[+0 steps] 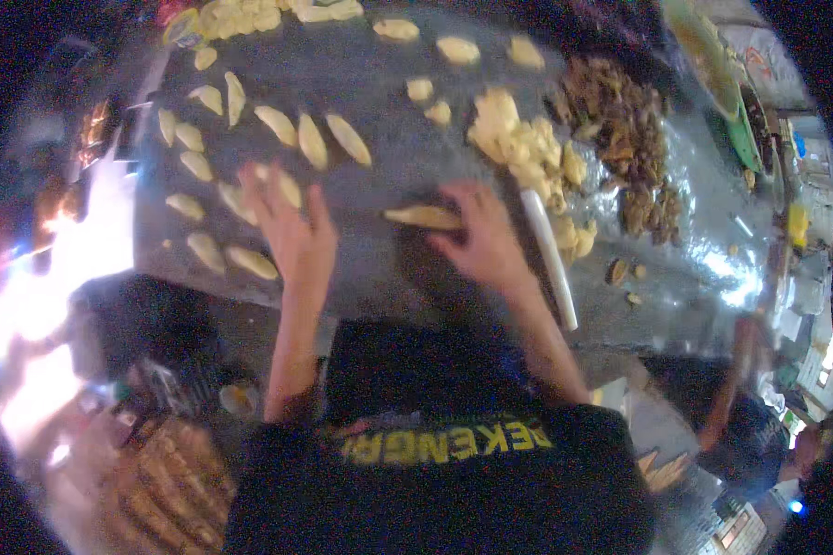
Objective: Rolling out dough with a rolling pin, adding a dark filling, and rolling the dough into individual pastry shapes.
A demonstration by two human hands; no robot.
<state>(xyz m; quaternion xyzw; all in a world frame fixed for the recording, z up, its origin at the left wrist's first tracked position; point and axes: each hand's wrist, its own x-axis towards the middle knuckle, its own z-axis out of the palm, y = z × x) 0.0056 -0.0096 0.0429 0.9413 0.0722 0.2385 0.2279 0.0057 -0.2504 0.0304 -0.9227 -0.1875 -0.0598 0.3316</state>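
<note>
Both my hands are over a grey worktop (379, 83) strewn with pale yellow dough pieces. My left hand (296, 231) has its fingers spread above a dough piece (291, 191), which its fingers partly cover. At the middle, a long, pointed dough piece (416, 218) lies with its right end between the thumb and fingers of my right hand (484, 239). Several spindle-shaped pieces, such as this one (312, 141), lie beyond and left of my left hand. A white rolling pin (548, 259) rests just right of my right hand.
Past the rolling pin is a heap of yellow dough lumps (518, 139), with a pile of brown chunks (620, 129) farther right. More shaped dough (241, 17) sits at the far left edge. Another person's arm (727, 393) shows at the lower right.
</note>
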